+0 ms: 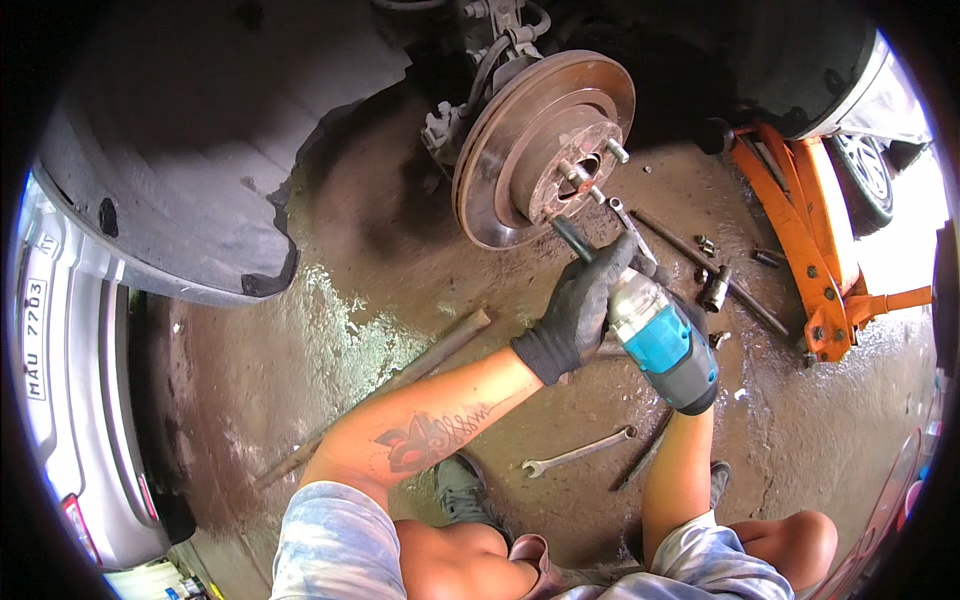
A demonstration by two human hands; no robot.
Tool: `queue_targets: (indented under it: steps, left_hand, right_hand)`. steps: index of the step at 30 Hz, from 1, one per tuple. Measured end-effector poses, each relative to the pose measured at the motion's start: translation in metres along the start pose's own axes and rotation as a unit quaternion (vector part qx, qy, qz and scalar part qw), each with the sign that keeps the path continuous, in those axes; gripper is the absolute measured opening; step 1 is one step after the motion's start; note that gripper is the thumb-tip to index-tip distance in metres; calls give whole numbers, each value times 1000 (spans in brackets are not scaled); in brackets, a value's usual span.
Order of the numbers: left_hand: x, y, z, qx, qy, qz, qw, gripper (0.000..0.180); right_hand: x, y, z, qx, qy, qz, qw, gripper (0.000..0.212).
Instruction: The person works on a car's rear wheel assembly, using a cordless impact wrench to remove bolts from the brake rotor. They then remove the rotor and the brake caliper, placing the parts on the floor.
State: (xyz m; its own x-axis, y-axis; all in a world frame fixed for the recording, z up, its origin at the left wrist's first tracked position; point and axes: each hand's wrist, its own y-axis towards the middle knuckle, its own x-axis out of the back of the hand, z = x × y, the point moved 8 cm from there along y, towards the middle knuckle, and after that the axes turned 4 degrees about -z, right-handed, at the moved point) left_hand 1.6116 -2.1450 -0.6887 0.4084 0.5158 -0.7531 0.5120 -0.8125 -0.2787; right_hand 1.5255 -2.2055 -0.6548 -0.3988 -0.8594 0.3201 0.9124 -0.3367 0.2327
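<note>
A blue and black cordless impact wrench (665, 340) points up and left toward a rusty brake disc (490, 165) with its hub and wheel studs. In a black glove, my left hand (590, 305) is closed around the wrench's front end, by the long dark socket (573, 239). The socket's tip is close to the hub's lower edge; whether they touch I cannot tell. My right hand (694, 312), also gloved, is mostly hidden behind the tool body and grips it from below. A spanner (630, 228) lies on the ground just beyond my hands.
An orange floor jack (815, 245) stands on the right, near a tyre (862, 180). A long bar (740, 290) and loose sockets (716, 289) lie beside it. Nearer me are a combination spanner (580, 452) and a long pole (400, 368). A dark wheel-arch liner (200, 200) overhangs the left.
</note>
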Motion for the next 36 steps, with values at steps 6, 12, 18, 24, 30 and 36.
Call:
queue_targets:
  steps: [6, 12, 18, 24, 30, 36]
  left_hand:
    - [12, 2, -25, -84, 135, -67, 985, 54]
    - [25, 3, -15, -14, 84, -65, 994, 55]
    - [3, -10, -2, 23, 155, -64, 986, 54]
    - [2, -12, 1, 13, 133, -54, 990, 39]
    - [-4, -12, 9, 9, 129, -38, 991, 37]
    - [-9, -15, 11, 11, 148, -20, 989, 40]
  right_hand:
    - [-27, -40, -35, -175, 202, -75, 961, 24]
    - [-67, -48, -34, -277, 413, -87, 863, 14]
    - [-66, -53, -41, -295, 361, -94, 880, 11]
    - [-61, -54, -43, -278, 304, -102, 906, 14]
    - [-54, -64, -55, -245, 284, -113, 920, 13]
    - [-51, -69, -58, -234, 293, -132, 918, 12]
